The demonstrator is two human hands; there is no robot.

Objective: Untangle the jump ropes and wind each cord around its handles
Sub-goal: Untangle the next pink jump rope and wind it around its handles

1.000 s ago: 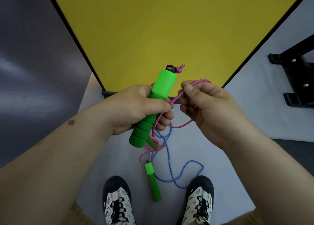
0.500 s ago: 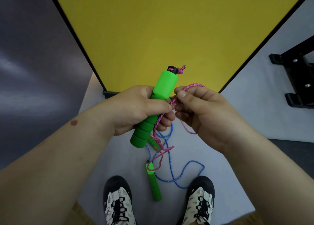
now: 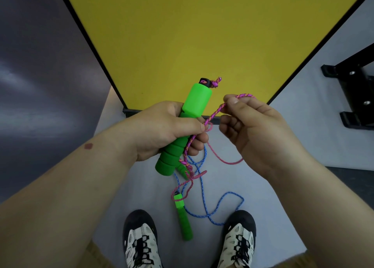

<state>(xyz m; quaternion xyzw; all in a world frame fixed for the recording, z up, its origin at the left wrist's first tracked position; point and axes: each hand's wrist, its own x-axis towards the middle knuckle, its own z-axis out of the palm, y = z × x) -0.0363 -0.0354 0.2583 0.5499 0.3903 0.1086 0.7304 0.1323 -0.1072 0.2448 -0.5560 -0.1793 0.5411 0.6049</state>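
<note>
My left hand grips a green foam jump rope handle, tilted, with a knotted pink cord end at its top. My right hand pinches the pink cord between thumb and forefinger, just right of the handle. The pink cord runs down along the handle and tangles with a blue cord below my left hand. A second green handle hangs lower, between my shoes, with the blue cord looping around it.
A yellow table top with a black edge lies ahead. A black metal frame stands on the pale floor at the right. My two black and white shoes are at the bottom.
My right hand has moved right and up, away from my left hand, drawing the pink cord taut. The left hand keeps its grip on the handle.
</note>
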